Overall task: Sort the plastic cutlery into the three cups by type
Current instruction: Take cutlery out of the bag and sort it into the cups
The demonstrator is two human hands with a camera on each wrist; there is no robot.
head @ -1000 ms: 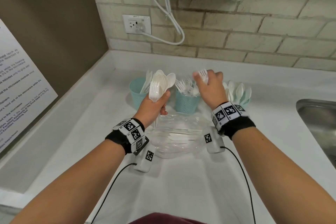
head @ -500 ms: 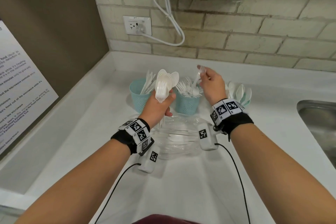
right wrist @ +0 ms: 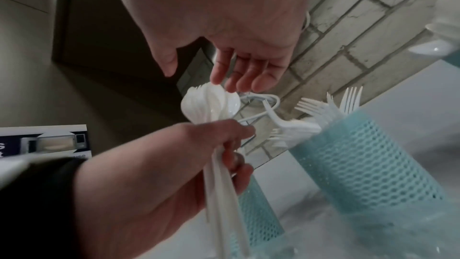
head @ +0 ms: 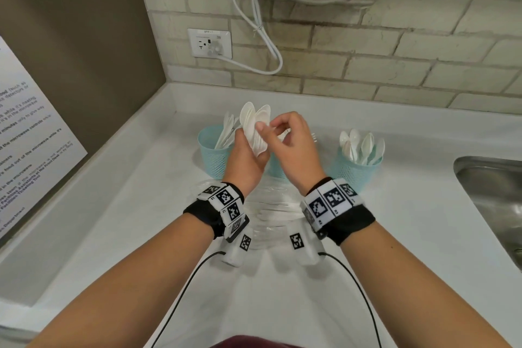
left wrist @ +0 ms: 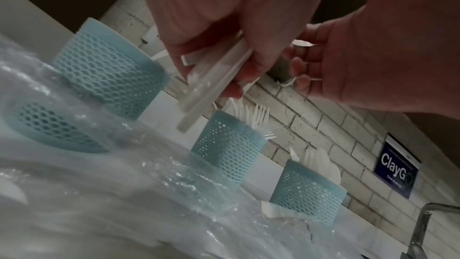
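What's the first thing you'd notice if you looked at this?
Right in the middle, the left hand grips a fat bunch of white spoons by their handles, bowls pointing up, while the right hand reaches in at them with loosely curled fingers. Behind the hands stand light blue mesh cups: the right cup is full of spoons, and the middle cup bristles with forks.

At the top centre of the frame the left hand [left wrist: 219,32] grips a bundle of white handles [left wrist: 211,86] that slants down toward the centre. The right hand [left wrist: 373,52] fills the upper right, fingers curled. Below, three blue mesh cups [left wrist: 109,74] run diagonally toward the lower right; the middle cup [left wrist: 224,145] holds forks [left wrist: 256,115]. Crinkled clear plastic [left wrist: 99,194] covers the lower left.
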